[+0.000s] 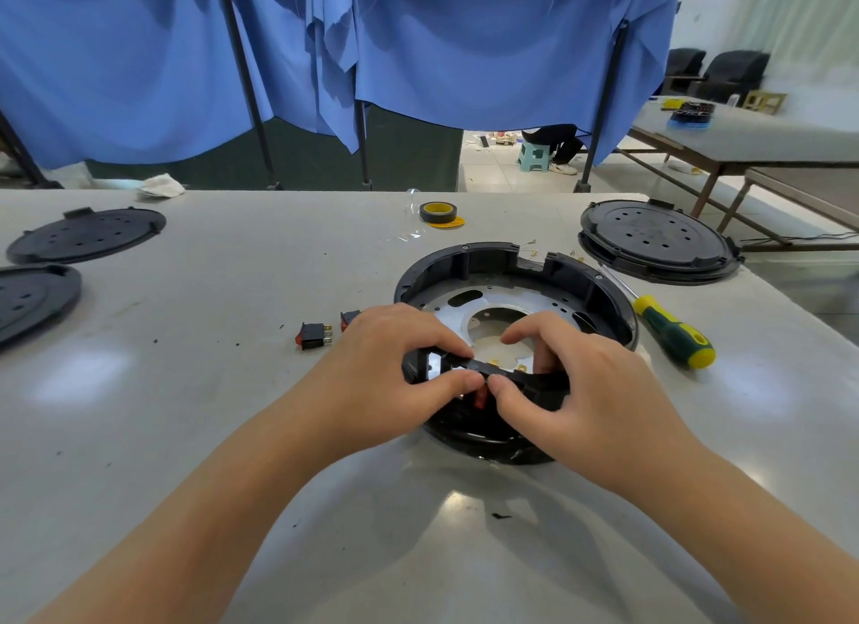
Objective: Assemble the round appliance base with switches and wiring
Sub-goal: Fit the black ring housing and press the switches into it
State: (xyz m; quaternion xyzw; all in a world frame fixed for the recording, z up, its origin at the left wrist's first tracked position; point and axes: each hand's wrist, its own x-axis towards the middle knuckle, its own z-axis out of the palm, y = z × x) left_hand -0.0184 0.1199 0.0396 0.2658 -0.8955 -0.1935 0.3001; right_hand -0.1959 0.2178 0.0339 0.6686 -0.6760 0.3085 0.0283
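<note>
The round black appliance base [469,257] with a silver metal plate inside lies open on the white table, right of centre. My left hand [395,368] and my right hand [585,382] both grip its near rim, thumbs meeting over a red rocker switch [481,396] set in the front wall. Brass terminals [495,362] show just behind the thumbs. Two loose red and black switches lie to the left: one [314,335] in full view, the other [349,319] partly behind my left hand.
A green and yellow screwdriver [669,330] lies right of the base. Black round covers sit at the far right [655,240] and far left [88,233], [32,298]. A tape roll [438,212] and small wire terminals [532,242] lie behind. Blue curtains hang at the back.
</note>
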